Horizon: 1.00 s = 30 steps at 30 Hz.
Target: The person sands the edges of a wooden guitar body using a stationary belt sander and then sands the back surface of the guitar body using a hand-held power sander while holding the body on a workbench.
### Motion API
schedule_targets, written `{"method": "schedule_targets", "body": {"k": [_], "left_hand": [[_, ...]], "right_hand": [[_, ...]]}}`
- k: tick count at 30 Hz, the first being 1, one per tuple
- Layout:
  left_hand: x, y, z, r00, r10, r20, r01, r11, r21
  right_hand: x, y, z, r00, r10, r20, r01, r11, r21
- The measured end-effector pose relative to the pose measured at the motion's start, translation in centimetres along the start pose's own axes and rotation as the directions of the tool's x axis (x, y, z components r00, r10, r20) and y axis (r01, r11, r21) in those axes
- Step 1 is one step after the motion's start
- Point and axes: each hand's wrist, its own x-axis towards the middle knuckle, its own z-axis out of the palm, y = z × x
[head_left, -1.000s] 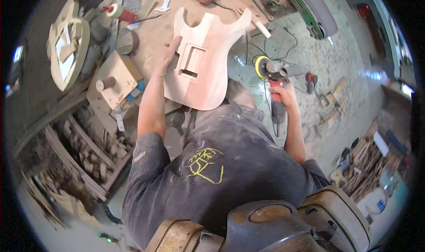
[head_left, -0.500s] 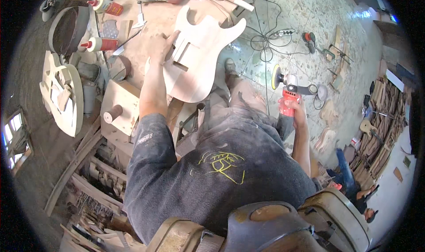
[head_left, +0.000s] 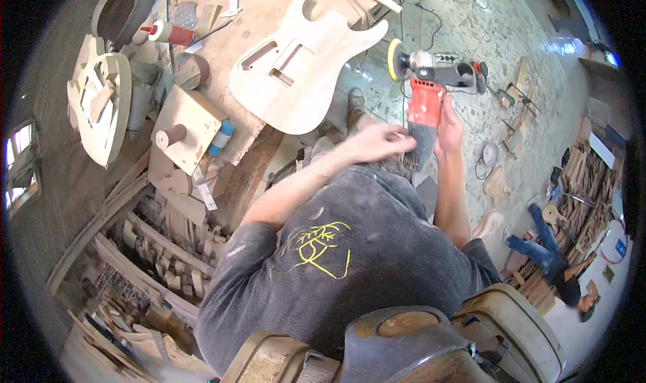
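Note:
My right hand (head_left: 447, 131) holds a red and dark grey rotary power sander (head_left: 424, 104) upright, its yellow-edged pad (head_left: 397, 59) facing left. My left hand (head_left: 385, 141) reaches across to the tool's dark rear end, fingers bent and apart, touching or just beside it. The pale guitar body (head_left: 309, 84), with cut cavities, lies flat on the dusty bench (head_left: 222, 6), with neither hand on it. Left of it are a glue bottle (head_left: 175, 33), a wooden board with a round wooden peg (head_left: 188, 127) and a blue cylinder (head_left: 222, 135).
A stacked guitar-shaped piece (head_left: 101, 107) sits at far left, above wooden racks (head_left: 151, 275). Cables and clamps (head_left: 513, 95) lie on the speckled floor (head_left: 538, 127). Another person (head_left: 558, 272) in jeans and dark top is at right, beside piled wood (head_left: 572, 181).
My left hand has left the guitar body and moved right and down to the sander, leaving the body on the bench. The sander has risen since half a second ago.

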Motion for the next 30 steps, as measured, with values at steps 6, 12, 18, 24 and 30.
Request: {"method": "schedule_targets", "body": {"k": [6, 12, 18, 24, 30], "left_hand": [[0.1, -0.7, 2.9, 0.995, 0.098, 0.019, -0.090, 0.968, -0.234], [-0.9, 0.5, 3.2, 0.987, 0.127, 0.094, -0.105, 0.971, -0.216], [-1.3, -0.8, 3.6, 0.988, 0.153, 0.009, -0.152, 0.985, -0.077], [-5.2, -1.8, -2.4, 0.983, -0.147, 0.113, 0.097, 0.929, 0.357], [-8.1, -8.0, -19.4, 0.364, 0.300, -0.882, 0.226, 0.890, 0.396]], "right_hand": [[0.7, 1.1, 0.5, 0.989, -0.031, 0.146, 0.026, 0.999, 0.036], [0.0, 1.3, -0.1, 0.990, -0.046, 0.131, 0.038, 0.997, 0.064], [-1.7, 0.0, 2.8, 0.991, -0.009, 0.135, 0.055, 0.939, -0.340], [-0.7, 1.3, 1.5, 0.996, 0.061, -0.064, -0.088, 0.680, -0.728], [0.1, 4.1, -0.3, 0.972, 0.234, -0.008, -0.085, 0.319, -0.944]]}}
